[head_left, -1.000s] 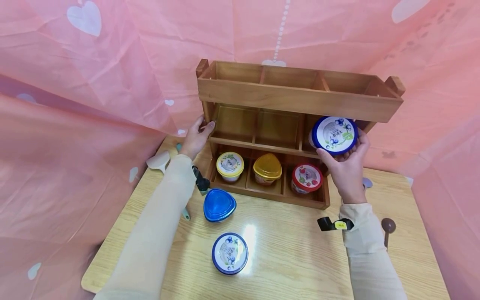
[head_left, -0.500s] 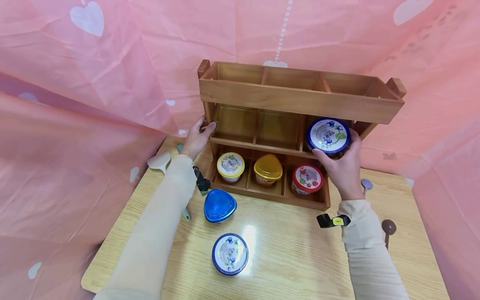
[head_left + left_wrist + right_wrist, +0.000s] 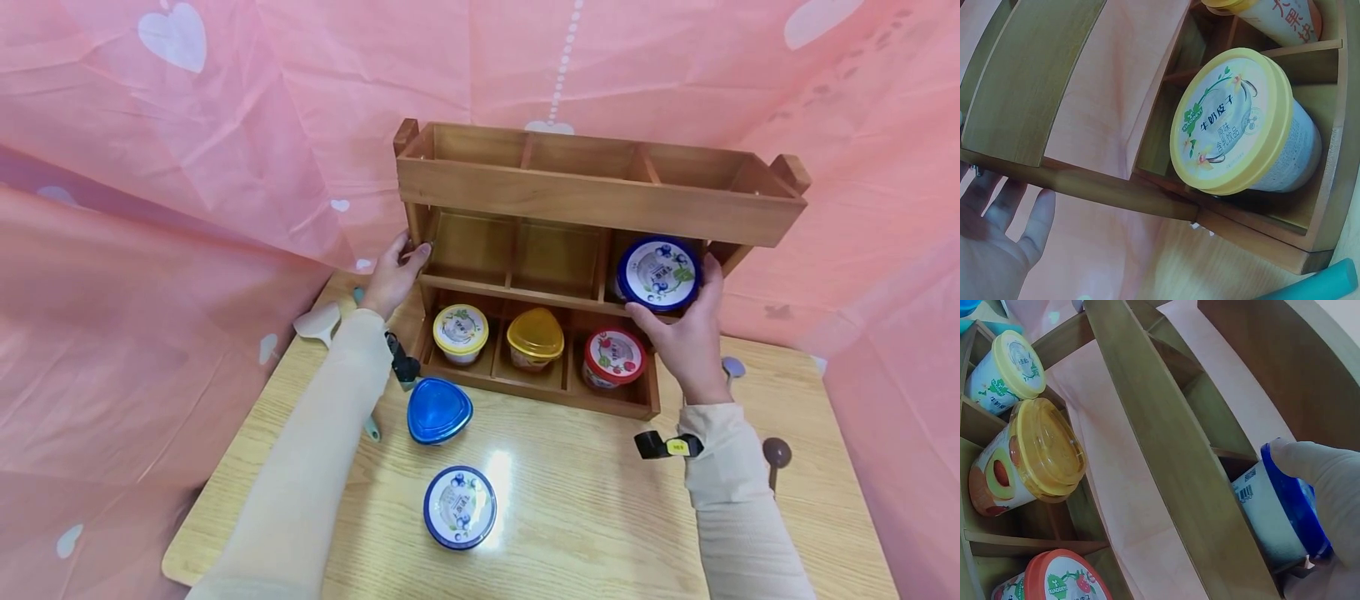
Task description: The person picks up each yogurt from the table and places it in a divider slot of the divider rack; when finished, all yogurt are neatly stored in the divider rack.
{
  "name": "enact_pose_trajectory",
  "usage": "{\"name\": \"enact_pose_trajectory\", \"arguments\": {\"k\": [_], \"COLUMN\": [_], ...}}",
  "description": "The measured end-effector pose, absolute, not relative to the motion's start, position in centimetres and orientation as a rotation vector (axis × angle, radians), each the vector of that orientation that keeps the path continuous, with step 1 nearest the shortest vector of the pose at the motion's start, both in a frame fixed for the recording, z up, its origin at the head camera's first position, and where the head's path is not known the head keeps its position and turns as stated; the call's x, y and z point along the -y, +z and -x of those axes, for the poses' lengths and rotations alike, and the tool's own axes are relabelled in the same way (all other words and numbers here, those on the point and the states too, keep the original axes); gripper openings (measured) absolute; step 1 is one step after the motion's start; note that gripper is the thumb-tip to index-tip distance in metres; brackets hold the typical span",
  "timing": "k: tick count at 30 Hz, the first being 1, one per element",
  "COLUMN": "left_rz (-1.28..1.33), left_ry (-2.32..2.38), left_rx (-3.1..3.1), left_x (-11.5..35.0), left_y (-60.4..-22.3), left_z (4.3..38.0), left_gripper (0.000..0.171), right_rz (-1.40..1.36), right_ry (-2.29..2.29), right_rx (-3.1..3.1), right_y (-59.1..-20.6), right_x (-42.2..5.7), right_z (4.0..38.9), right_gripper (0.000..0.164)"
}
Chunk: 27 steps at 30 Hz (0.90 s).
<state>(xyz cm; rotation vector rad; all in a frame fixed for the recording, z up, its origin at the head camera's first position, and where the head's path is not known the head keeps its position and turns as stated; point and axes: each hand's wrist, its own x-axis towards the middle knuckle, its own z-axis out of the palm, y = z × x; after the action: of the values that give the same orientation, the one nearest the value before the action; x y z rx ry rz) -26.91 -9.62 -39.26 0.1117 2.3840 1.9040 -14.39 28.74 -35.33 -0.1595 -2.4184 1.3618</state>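
A three-tier wooden shelf rack (image 3: pixel 600 190) stands on the table. My left hand (image 3: pixel 393 273) grips its left side post, fingers against the wood in the left wrist view. At the right compartment of the middle tier, my right hand (image 3: pixel 686 332) holds a round dairy tub with a blue blueberry-print lid (image 3: pixel 660 273), thumb over the lid's rim in the right wrist view. The tub sits partly inside that compartment, under the top tier. Along the bottom tier are a yellow-lidded tub (image 3: pixel 461 330), an amber-lidded cup (image 3: pixel 536 335) and a red-lidded tub (image 3: pixel 614 358).
In front of the rack lie a blue triangular-lidded cup (image 3: pixel 439 411) and another blueberry-print tub (image 3: pixel 460 507). At the left is a white spatula (image 3: pixel 318 322); at the right, a brown spoon (image 3: pixel 777 452) and a purple-grey spoon (image 3: pixel 733 367). Pink cloth (image 3: pixel 225 208) hangs around the table.
My right hand has moved the blueberry-print tub left and back into the middle tier's right compartment; its lid then tips slightly toward me. The left hand stays on the post.
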Motion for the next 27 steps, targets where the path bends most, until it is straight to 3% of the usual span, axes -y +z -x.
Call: {"name": "enact_pose_trajectory", "arguments": {"k": [27], "left_rz": [-0.101], "left_ry": [1.881], "left_rx": [-2.403], "left_x": [9.7], "left_y": [-38.3], "left_z": [26.4], "left_gripper": [0.062], "right_rz": [0.032], "right_ry": [1.427], "right_rx": [2.476], "right_y": [-35.8], "right_x": [-24.6], "right_z": [7.0], "right_gripper": [0.097]}}
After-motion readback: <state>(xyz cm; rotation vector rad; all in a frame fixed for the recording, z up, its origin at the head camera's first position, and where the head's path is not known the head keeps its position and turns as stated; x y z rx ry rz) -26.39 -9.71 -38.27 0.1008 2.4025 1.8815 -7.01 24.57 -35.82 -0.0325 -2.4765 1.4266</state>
